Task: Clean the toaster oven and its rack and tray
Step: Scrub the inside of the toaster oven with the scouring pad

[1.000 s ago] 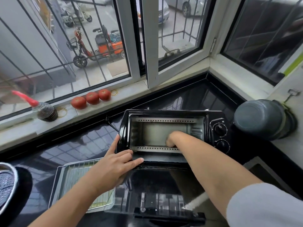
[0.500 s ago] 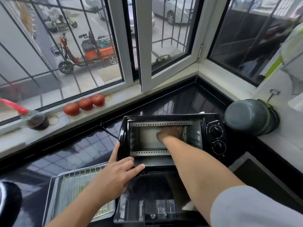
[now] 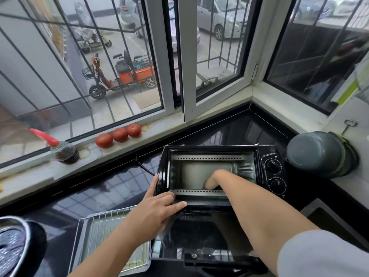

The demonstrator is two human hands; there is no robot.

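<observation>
With the oven point(image 3: 217, 156) at frame centre, the left hand point(image 3: 157, 208) braces its lower-left frame, fingers point(image 3: 175, 205) straight; the right hand point(image 3: 214, 179) is inside, lower right, grip indiscernible.

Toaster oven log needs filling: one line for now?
right hand inside toaster oven | left hand steadies its front | rack on tray beside

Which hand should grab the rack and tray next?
Probably the left hand. It rests open on the oven frame's corner, right beside the tray with the rack on it. The right hand is deep inside the oven, farther from them.
</observation>
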